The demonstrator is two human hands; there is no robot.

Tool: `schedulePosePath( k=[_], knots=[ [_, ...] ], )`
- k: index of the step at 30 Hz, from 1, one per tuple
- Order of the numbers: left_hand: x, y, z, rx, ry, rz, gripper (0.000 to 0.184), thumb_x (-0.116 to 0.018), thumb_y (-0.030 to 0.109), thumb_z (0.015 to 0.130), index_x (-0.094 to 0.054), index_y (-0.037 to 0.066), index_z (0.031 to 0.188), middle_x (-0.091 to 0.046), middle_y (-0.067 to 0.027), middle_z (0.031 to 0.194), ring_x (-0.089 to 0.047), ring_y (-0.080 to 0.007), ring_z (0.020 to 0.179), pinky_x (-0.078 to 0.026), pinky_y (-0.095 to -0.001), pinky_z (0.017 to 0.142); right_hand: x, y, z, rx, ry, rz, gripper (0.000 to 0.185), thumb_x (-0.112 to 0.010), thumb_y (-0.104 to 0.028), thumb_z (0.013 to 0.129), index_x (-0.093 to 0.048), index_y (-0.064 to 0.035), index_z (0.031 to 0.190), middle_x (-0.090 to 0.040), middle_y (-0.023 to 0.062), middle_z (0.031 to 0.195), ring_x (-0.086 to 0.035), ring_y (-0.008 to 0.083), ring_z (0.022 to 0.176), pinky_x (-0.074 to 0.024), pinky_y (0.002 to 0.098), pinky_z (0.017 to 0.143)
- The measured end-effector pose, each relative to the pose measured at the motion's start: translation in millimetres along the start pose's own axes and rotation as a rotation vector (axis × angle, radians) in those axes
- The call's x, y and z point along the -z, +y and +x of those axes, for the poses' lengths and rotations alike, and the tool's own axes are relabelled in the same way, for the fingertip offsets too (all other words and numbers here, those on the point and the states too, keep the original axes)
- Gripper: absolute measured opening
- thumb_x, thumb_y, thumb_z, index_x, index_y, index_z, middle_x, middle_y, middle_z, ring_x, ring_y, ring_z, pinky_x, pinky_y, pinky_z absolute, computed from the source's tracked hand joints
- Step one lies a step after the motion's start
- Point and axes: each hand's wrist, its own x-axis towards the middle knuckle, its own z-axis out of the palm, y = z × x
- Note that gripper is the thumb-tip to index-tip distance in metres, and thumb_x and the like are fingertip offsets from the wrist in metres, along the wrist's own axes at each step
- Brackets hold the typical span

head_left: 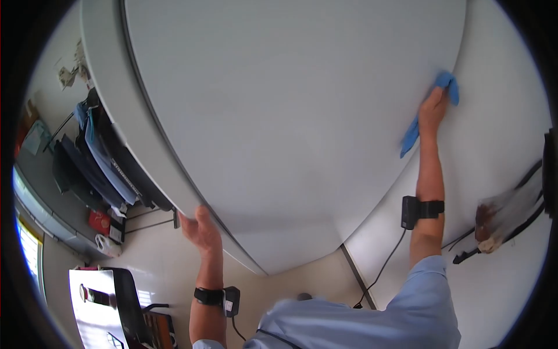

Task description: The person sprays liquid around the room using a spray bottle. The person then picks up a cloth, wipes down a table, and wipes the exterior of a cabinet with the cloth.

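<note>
A tall, pale grey-white cabinet that looks like a refrigerator (290, 116) fills the middle of the view. Along its left side runs the door (110, 75), with a dark seam between the two. My left hand (204, 231) grips the door's outer edge low down, thumb on the near side and fingers partly hidden behind it. Far to the right, my right hand (433, 110) is closed on a blue cloth (411, 138) against the side panel's right edge. Part of the cloth sticks out above the fingers and part hangs below them.
Dark and blue clothes (99, 157) hang on a rack at left, with a red box (99, 221) and white bag (107, 245) below. A black chair (129, 296) stands by a white tabletop (93, 317). At right, a plastic bag (505, 212) hangs near black straps. Wrist devices trail cables.
</note>
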Motion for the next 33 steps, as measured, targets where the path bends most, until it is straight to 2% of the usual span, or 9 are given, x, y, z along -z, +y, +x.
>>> schedulePosePath(
  k=[3, 8, 14, 16, 20, 22, 25, 29, 33],
  knots=[
    [0, 0, 0, 0.034, -0.003, 0.000, 0.050, -0.064, 0.048, 0.092, -0.058, 0.002, 0.110, -0.051, 0.0043, 0.080, -0.042, -0.0065, 0.073, -0.036, -0.0225, 0.066, -3, 36, -38, -0.372, 0.067, 0.084, 0.046, -0.032, -0.033, 0.101, -0.050, 0.0091, 0.104, -0.056, 0.0288, 0.105, -0.049, 0.0422, 0.102, -0.0370, 0.0473, 0.092],
    [0, -2, -1, 0.046, 0.006, -0.001, 0.049, -0.064, 0.049, 0.091, -0.058, 0.003, 0.106, -0.049, 0.0050, 0.077, -0.040, -0.0063, 0.070, -0.035, -0.0222, 0.064, -1, -12, -127, -0.365, 0.038, 0.032, 0.043, -0.036, -0.031, 0.100, -0.048, 0.0099, 0.104, -0.051, 0.0305, 0.112, -0.047, 0.0447, 0.104, -0.0363, 0.0489, 0.093],
    [-1, 0, -1, 0.060, -0.013, -0.059, 0.046, -0.066, 0.045, 0.091, -0.058, 0.003, 0.107, -0.051, 0.0048, 0.081, -0.043, -0.0059, 0.073, -0.037, -0.0222, 0.066, -14, -131, -228, 0.334, -0.054, 0.117, 0.033, -0.043, -0.023, 0.093, -0.054, 0.0009, 0.113, -0.050, 0.0249, 0.125, -0.044, 0.0482, 0.114, -0.0276, 0.0632, 0.101],
    [-1, 3, -1, 0.055, -0.022, -0.047, 0.048, -0.065, 0.045, 0.092, -0.058, 0.002, 0.112, -0.054, 0.0036, 0.085, -0.044, -0.0064, 0.076, -0.037, -0.0221, 0.069, -9, -172, -253, 0.446, -0.273, 0.229, 0.037, -0.047, -0.024, 0.091, -0.054, -0.0040, 0.121, -0.050, 0.0194, 0.125, -0.044, 0.0455, 0.118, -0.0310, 0.0613, 0.102],
    [6, -2, 3, -0.013, -0.082, 0.051, 0.053, -0.063, 0.047, 0.092, -0.057, 0.001, 0.118, -0.057, 0.0013, 0.090, -0.048, -0.0088, 0.080, -0.040, -0.0243, 0.073, -1, -224, -295, 0.453, -0.504, 0.550, 0.043, -0.066, -0.030, 0.079, -0.061, -0.0075, 0.116, -0.051, 0.0124, 0.130, -0.044, 0.0379, 0.124, -0.0374, 0.0545, 0.101],
    [6, 6, 2, -0.009, -0.109, 0.071, 0.055, -0.063, 0.048, 0.093, -0.056, 0.001, 0.120, -0.059, -0.0008, 0.095, -0.050, -0.0107, 0.085, -0.041, -0.0261, 0.077, -7, -235, -327, 0.845, -0.772, 0.469, 0.042, -0.065, -0.027, 0.078, -0.063, -0.0058, 0.114, -0.051, 0.0116, 0.130, -0.045, 0.0328, 0.125, -0.0348, 0.0490, 0.105],
    [6, 19, 2, 0.038, -0.129, 0.017, 0.056, -0.062, 0.048, 0.093, -0.055, 0.001, 0.122, -0.060, -0.0036, 0.103, -0.053, -0.0133, 0.093, -0.042, -0.0285, 0.084, -3, -251, -365, 1.353, -0.827, 0.286, 0.049, -0.054, -0.021, 0.088, -0.053, -0.0045, 0.134, -0.047, 0.0065, 0.141, -0.039, 0.0227, 0.134, -0.0260, 0.0388, 0.114],
    [9, 21, 3, 0.118, -0.153, -0.006, 0.058, -0.062, 0.046, 0.092, -0.053, -0.001, 0.126, -0.061, -0.0089, 0.112, -0.055, -0.0183, 0.101, -0.043, -0.0325, 0.090, -6, -227, -381, 1.423, -0.692, 0.284, 0.053, -0.044, -0.025, 0.095, -0.042, -0.0057, 0.144, -0.040, 0.0019, 0.150, -0.031, 0.0202, 0.141, -0.0182, 0.0375, 0.119],
    [11, 21, 1, 0.183, -0.170, -0.095, 0.057, -0.064, 0.041, 0.093, -0.052, -0.002, 0.128, -0.061, -0.0083, 0.114, -0.055, -0.0173, 0.104, -0.043, -0.0317, 0.092, -4, -188, -356, 1.517, -0.762, 0.278, 0.052, -0.051, -0.019, 0.092, -0.046, -0.0050, 0.141, -0.044, 0.0027, 0.147, -0.036, 0.0190, 0.138, -0.0236, 0.0357, 0.117]
  ],
)
